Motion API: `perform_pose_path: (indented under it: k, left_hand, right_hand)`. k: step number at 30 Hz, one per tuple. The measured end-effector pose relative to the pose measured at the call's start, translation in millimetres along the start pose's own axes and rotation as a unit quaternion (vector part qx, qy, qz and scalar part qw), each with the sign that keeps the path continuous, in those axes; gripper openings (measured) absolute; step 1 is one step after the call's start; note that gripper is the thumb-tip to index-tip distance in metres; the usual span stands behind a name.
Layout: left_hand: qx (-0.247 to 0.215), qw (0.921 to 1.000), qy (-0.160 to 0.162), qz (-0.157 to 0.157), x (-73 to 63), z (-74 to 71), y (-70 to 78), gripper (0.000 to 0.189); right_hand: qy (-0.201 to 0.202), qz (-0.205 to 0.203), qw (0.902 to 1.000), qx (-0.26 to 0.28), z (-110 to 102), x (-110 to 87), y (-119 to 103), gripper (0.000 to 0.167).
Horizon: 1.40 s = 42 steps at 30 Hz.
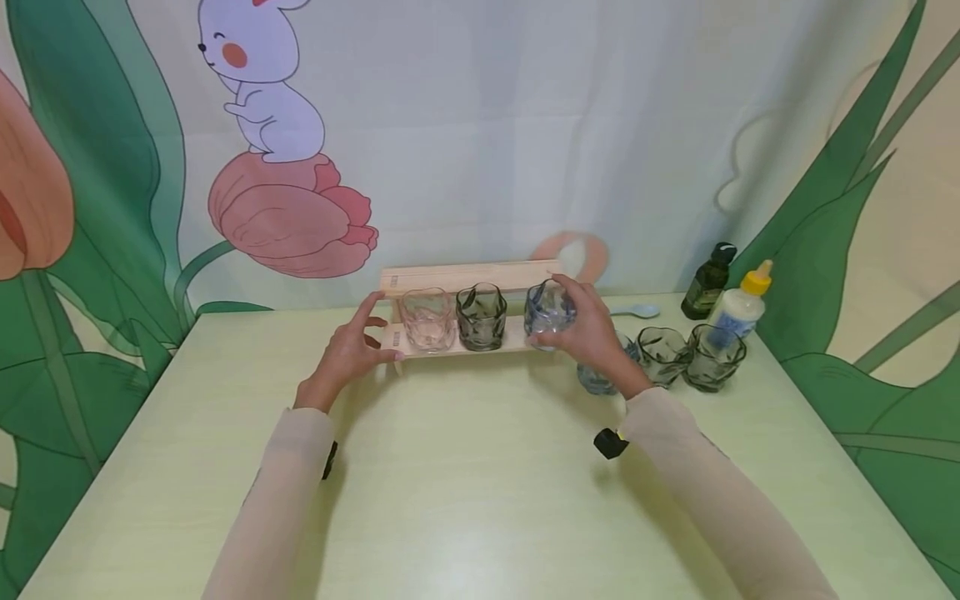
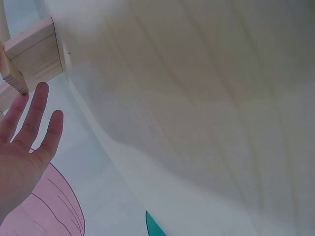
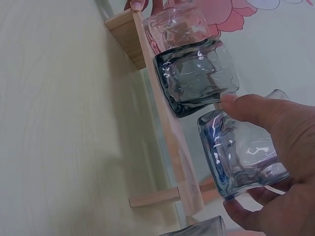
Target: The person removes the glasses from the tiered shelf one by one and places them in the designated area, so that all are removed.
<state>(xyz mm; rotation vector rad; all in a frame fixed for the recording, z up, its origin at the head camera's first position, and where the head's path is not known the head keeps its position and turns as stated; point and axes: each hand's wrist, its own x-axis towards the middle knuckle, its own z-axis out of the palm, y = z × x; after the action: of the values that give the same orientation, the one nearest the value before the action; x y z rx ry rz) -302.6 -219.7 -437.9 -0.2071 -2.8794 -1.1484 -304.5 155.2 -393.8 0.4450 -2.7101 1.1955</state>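
Note:
A two-tier wooden rack [image 1: 510, 337] stands at the back of the table. On its lower board are a pink-tinted glass [image 1: 428, 320] at the left and a dark grey glass [image 1: 482, 317] beside it. My left hand [image 1: 348, 350] holds the rack's left end, thumb at the front of the lower board and index finger near the upper one; its other fingers extend by the wood in the left wrist view. My right hand [image 1: 588, 325] grips a blue-tinted glass [image 3: 241, 152] between thumb and fingers, tilted above the lower board's right part, with a gap to the grey glass.
Right of the rack stand another bluish glass [image 1: 597, 379], partly behind my right wrist, and two grey glasses, one here [image 1: 662, 356] and one here [image 1: 715, 358]. Behind them are a dark bottle [image 1: 705, 283], a yellow-capped bottle [image 1: 741, 304] and a pale spoon [image 1: 637, 311]. A printed curtain [image 1: 480, 133] hangs behind.

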Motion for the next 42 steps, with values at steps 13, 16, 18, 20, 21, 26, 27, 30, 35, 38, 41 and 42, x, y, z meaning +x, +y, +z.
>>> perform_pose_path:
  k: [13, 16, 18, 20, 21, 26, 27, 30, 35, 38, 41, 42]
  left_hand:
    - [-0.004, 0.9999, -0.007, -0.014, -0.2, -0.9, 2.7, 0.107]
    - [-0.004, 0.9999, -0.006, -0.014, 0.2, -0.6, 2.1, 0.107]
    - [-0.004, 0.9999, -0.006, -0.011, 0.1, -0.2, 1.7, 0.106]
    - [-0.005, 0.9999, -0.006, -0.011, -0.2, 0.0, 1.5, 0.106]
    - [-0.006, 0.9999, -0.006, -0.011, -0.3, 0.1, 1.5, 0.106]
    - [-0.011, 0.9999, -0.005, -0.010, -1.0, -0.9, 2.2, 0.106]
    - [-0.011, 0.9999, -0.005, -0.008, -1.1, -1.2, 2.4, 0.106]
    - [-0.013, 0.9999, -0.004, -0.007, -1.4, -2.0, 3.0, 0.106]
    - [-0.013, 0.9999, -0.004, -0.009, -1.3, -1.9, 3.0, 0.106]
    - [-0.009, 0.9999, -0.006, -0.011, -1.1, -1.4, 2.5, 0.106]
    - [-0.006, 0.9999, -0.005, -0.012, -1.1, -1.1, 2.6, 0.106]
    - [-0.006, 0.9999, -0.005, -0.013, -1.1, -1.2, 2.6, 0.106]
  right_hand:
    - [0.025, -0.025, 0.9993, -0.015, -20.6, -32.6, 0.2, 0.096]
    - [0.027, -0.022, 0.9992, -0.019, -24.7, -40.9, -0.7, 0.096]
    - [0.024, -0.017, 0.9993, -0.022, -27.2, -46.4, -0.9, 0.096]
    - [0.021, -0.013, 0.9993, -0.026, -29.7, -52.0, -1.0, 0.096]
    - [0.020, -0.011, 0.9993, -0.029, -30.9, -54.6, -0.9, 0.095]
    - [0.015, -0.004, 0.9989, -0.043, -37.4, -68.3, -2.1, 0.096]
    - [0.014, -0.003, 0.9989, -0.045, -38.8, -70.9, -2.5, 0.096]
    - [0.014, -0.002, 0.9987, -0.049, -42.2, -77.6, -3.0, 0.096]
    - [0.013, 0.006, 0.9983, -0.056, -45.9, -87.5, -1.7, 0.095]
    - [0.012, 0.012, 0.9978, -0.064, -47.4, -93.7, -0.8, 0.095]
    - [0.012, 0.018, 0.9973, -0.069, -48.6, -100.1, 0.3, 0.095]
    - [0.012, 0.020, 0.9972, -0.071, -49.0, -102.2, 0.6, 0.095]
